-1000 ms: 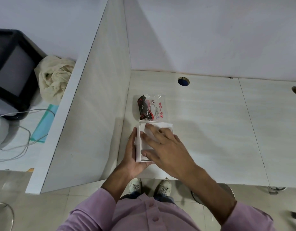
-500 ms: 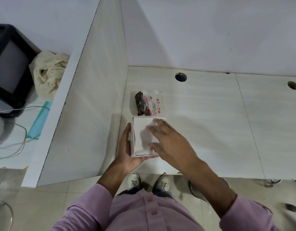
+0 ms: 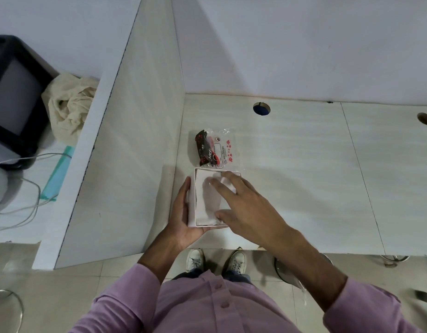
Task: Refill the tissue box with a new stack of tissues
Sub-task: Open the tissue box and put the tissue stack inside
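Note:
A white open-topped tissue box stands on the desk near its front edge, close to the left partition. White tissues fill its inside. My left hand wraps the box's left wall and near corner. My right hand lies over the box's right half, fingers spread, with fingertips and thumb resting on the tissues. Just behind the box lies a crumpled plastic tissue wrapper, clear with a black and red print.
A tall white partition rises left of the box; the wall stands behind. The pale desk has two cable holes at the back. Beyond the partition are a cream cloth, a black monitor and cables.
My right hand has slid from the box's middle toward its right side, uncovering more of the tissues. My left hand keeps its hold on the box.

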